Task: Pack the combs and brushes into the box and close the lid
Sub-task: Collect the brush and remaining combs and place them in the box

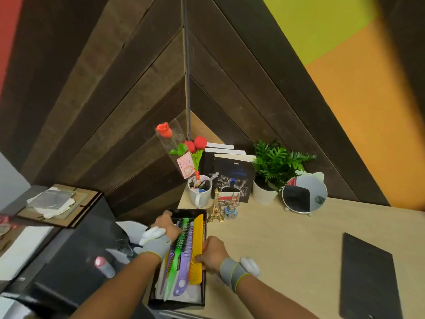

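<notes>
A black open box (177, 302) sits at the left edge of a light wooden desk (276, 249), its long axis running from the person toward the wall corner. Inside, on white lining, lie a green round brush (178, 247), a purple comb (184, 261), a yellow comb (197, 245) and a narrower purple comb (167, 268), all lengthwise, handles toward the person and heads toward the far end. The left hand (166, 225) rests over the far left part of the box, fingers curled at its rim. The right hand (212, 252) clamps the box's right wall, thumb on the yellow comb's edge. The flat black lid (368, 277) lies well apart on the right. Just beyond the box stand a gold Eiffel Tower model (215, 209), a white mug (199, 191), books (232, 176), a potted fern (273, 171) and a round mirror (304, 195).
</notes>
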